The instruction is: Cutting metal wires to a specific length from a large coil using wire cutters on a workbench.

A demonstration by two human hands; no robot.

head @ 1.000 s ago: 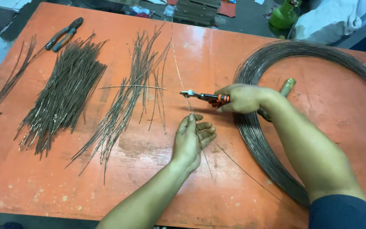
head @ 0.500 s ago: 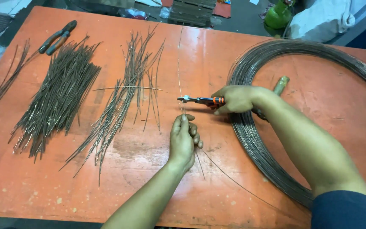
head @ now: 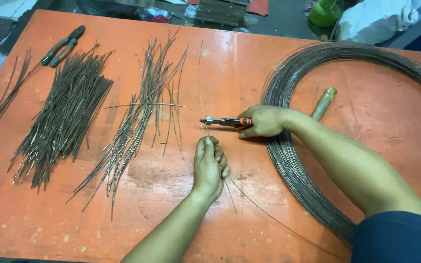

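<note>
Two hands are at work at the middle of the orange counter [head: 249, 58]. Your left hand [head: 209, 168] is clenched around a thin wire [head: 201, 73] that runs up toward 12 o'clock and trails back past your wrist toward 5 o'clock, on its way to the coil [head: 288, 160]. Your right hand [head: 264, 122] grasps a cutter [head: 225, 121] with orange handles, its grip closed on them. The cutter's nose points to 9 o'clock and meets the wire just above your left fist. Whether the blades have bitten through yet is too small to tell.

Going by what lies on the counter, a good deal looks done. A thick heap of cut lengths [head: 66, 117] sits at 9 o'clock, a looser spread of lengths [head: 140, 117] lies between that heap and your hands, and a few strands [head: 3, 102] rest at the far 9 o'clock edge. A second pair of pliers [head: 63, 45] lies idle at 10 o'clock, touching the top of the heap.

Much also looks left. The coil at 3 o'clock is large and many turns thick, and it runs out of view at the right edge. A pale stick [head: 323, 103] lies inside its ring, just beyond your right wrist. I judge the work to be mid-course, with one more length under the cutter now.
</note>
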